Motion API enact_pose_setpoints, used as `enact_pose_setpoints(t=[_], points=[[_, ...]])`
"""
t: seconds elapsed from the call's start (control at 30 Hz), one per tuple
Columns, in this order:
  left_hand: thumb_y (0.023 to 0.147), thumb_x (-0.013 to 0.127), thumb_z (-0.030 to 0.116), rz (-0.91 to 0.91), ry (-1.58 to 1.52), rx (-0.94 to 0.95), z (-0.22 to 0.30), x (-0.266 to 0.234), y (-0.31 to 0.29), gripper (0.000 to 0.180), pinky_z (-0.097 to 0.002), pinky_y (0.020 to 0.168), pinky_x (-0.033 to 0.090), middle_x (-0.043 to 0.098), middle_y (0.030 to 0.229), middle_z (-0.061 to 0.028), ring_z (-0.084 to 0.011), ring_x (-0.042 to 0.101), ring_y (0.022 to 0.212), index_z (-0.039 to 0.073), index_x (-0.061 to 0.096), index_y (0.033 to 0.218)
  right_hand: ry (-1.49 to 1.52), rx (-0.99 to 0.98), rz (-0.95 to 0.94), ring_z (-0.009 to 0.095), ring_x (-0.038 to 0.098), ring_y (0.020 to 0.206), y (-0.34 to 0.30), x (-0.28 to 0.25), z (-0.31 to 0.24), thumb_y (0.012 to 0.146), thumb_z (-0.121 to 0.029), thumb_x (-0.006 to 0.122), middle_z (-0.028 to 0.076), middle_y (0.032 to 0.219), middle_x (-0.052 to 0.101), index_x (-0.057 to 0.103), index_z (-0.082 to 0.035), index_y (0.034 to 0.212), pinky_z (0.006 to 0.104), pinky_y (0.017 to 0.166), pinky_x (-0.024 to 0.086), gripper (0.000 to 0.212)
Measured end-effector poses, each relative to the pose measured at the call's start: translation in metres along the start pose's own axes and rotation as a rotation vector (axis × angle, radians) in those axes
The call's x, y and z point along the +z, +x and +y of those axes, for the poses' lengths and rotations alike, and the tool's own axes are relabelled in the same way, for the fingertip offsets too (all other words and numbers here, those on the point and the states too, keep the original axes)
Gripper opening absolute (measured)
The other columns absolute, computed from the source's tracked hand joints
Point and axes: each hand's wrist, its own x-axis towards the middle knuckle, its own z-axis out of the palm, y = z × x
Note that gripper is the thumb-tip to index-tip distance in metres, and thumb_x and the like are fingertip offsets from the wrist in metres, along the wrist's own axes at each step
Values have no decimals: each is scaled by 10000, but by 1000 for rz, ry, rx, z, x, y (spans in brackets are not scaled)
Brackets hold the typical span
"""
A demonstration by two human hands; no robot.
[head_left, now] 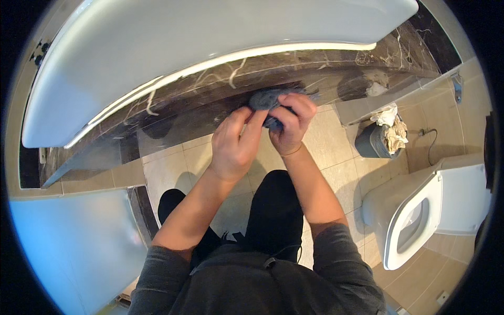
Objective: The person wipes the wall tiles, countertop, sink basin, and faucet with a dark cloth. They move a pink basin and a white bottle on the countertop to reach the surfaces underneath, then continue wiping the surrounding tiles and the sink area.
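A bunched dark grey cloth [266,98] is held in front of the dark marble counter [220,76], below the white basin [220,26]. My right hand [292,122] has its fingers curled round the right side of the bundle. From the left, my left hand [235,144] presses bent fingers and thumb onto the same cloth. Folds of the cloth show above and between the two hands. Whether the cloth touches the counter's face, I cannot tell.
To the right stands a grey bin [370,142] heaped with crumpled paper [395,135]. A white toilet [420,210] with its lid up is at the far right. A frosted panel [73,247] fills the lower left. Beige tiles [333,152] cover the floor.
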Motion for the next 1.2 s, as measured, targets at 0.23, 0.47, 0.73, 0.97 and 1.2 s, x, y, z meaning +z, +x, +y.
enact_pose_setpoints(t=[0.23,0.47,0.73,0.97,1.2], points=[[820,739,-39,-121,-40,35,4,23,-11,424,-372,690,576,647,1025,-134,-270,683,815,6,707,1240,-36,162,-192,318,624,1055,-28,-36,4,686,28,753,92,1151,644,689,-118,1003,441,900,514,355],[814,753,-35,30,4,154,32,28,58,428,-382,727,581,660,1043,-122,-281,689,854,10,713,1238,-53,158,106,342,579,1120,46,-38,22,728,10,742,118,1193,626,655,-111,1022,438,977,469,330],[759,745,-19,-207,57,149,29,60,22,357,-364,741,551,652,1004,-110,-277,666,861,-12,715,1115,-88,335,24,361,544,1136,-50,-34,34,780,50,725,147,1197,575,567,-104,1051,468,988,450,349],[862,716,-17,-91,7,133,69,67,71,425,-364,740,599,637,1057,-117,-279,710,878,8,663,1282,-150,187,97,354,568,1118,45,-78,59,796,1,733,154,1182,594,591,-88,1032,451,995,448,290],[824,702,-16,-207,38,133,54,80,48,380,-363,733,587,671,1030,-114,-278,725,875,-1,698,1204,-181,241,180,342,529,1163,-26,-48,73,802,-27,750,133,1208,554,546,-117,1060,452,1003,429,341]])
